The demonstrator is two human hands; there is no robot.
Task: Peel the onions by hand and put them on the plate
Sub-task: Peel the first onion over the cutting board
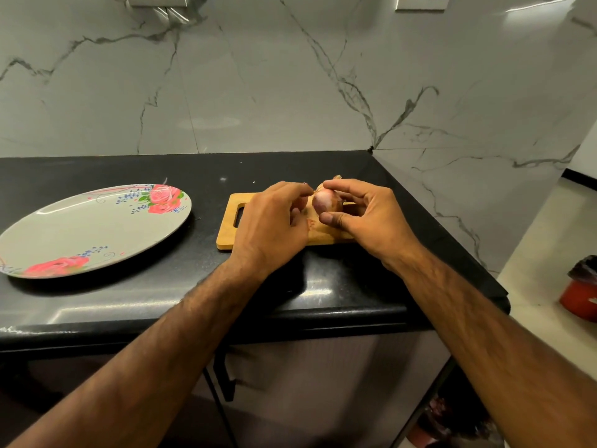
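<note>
1. Right hand (365, 218), centre of the frame. A small red onion (326, 202) is being gripped between the thumb below and the curled fingers above. It is being kept just over the board, probably so that loose skin is caught there.

2. Left hand (274, 224), just left of the onion. The fingers are being curled in toward the onion's left flank, and the forefinger is being reached to its top. Whether a strip of skin is being pinched cannot be told, as the fingertips are hidden by the hand's back. The pose suits a peeling pull while the other hand is being used as the anchor.

3. Onion. Pinkish-purple flesh is being shown toward the camera and a dry stalk end is being pointed away. It is judged partly peeled and not yet ready for the plate.

4. Wooden cutting board (227, 236), beneath both hands, with its handle slot at the left end. A small reddish scrap (311, 224), possibly skin, is being left on it.

5. Flowered plate (64, 234), left of the frame, well apart from the board. No onions are being held by it, so the task is judged to be at an early stage.

6. Black countertop (161, 295), by which the board and plate are being borne.

7. Marble-patterned wall (258, 76), upper frame.

8. Red container (578, 299), on the floor at the right edge.
</note>
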